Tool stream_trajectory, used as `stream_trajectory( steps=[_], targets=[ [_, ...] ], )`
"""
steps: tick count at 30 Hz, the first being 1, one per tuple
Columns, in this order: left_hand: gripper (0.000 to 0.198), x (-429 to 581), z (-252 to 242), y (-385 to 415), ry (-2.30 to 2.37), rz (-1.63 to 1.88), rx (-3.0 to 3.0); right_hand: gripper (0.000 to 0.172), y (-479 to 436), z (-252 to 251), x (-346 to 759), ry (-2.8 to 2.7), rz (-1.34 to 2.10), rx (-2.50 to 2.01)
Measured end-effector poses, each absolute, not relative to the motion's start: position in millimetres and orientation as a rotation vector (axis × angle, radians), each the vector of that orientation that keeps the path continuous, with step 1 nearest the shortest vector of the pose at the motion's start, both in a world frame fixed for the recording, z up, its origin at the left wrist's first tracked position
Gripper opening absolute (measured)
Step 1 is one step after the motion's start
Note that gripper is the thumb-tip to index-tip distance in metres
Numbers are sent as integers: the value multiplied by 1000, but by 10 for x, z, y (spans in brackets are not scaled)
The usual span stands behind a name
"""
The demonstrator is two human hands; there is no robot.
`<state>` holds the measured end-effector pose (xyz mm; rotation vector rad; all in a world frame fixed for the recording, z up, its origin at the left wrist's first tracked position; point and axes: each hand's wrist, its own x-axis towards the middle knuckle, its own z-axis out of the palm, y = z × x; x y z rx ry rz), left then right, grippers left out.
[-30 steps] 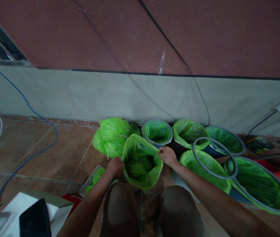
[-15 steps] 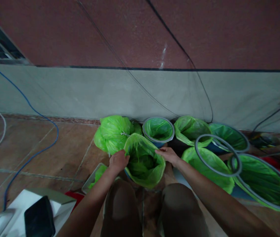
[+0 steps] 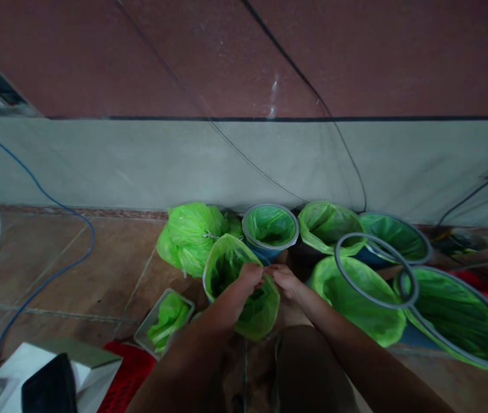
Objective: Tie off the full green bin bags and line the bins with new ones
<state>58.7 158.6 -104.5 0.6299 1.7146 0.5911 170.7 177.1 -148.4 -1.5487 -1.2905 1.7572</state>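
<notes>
A green bin liner [image 3: 255, 327] hangs open over a bin in front of my knees, its edge folded outward. My left hand [image 3: 249, 277] reaches across the liner's mouth and pinches its right edge. Close beside it, my right hand [image 3: 283, 279] is closed on the same edge from outside. The fingertips nearly meet, and part of the rim is hidden behind them. Right behind stands a blue bin [image 3: 270, 252] with a green liner and a grey rim ring. A knotted green plastic bag [image 3: 192, 235] sits to the left.
More lined bins [image 3: 356, 292] stand to the right, with a loose grey ring [image 3: 375, 301] lying across them. At left are a clear tub [image 3: 143, 332] of green plastic, a red basket [image 3: 130, 373], a white box [image 3: 24, 358] with a phone [image 3: 50, 385], and a blue cable [image 3: 50, 281].
My left hand has moved from the liner's left edge across to its right edge, beside my right hand. The view has shifted slightly, showing more of the tub and red basket.
</notes>
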Motion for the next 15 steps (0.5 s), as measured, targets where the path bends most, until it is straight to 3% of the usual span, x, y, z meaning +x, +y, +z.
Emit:
stream_trajectory(
  steps=[6,15],
  targets=[
    [4,538,-1177,1595,1713,618,630,18,1781,-1549,1708,-1130,1758,-1520],
    [10,609,-1262,1620,1710,648,636,12,1876,-1516,1777,-1745,1105,-1615]
  ],
)
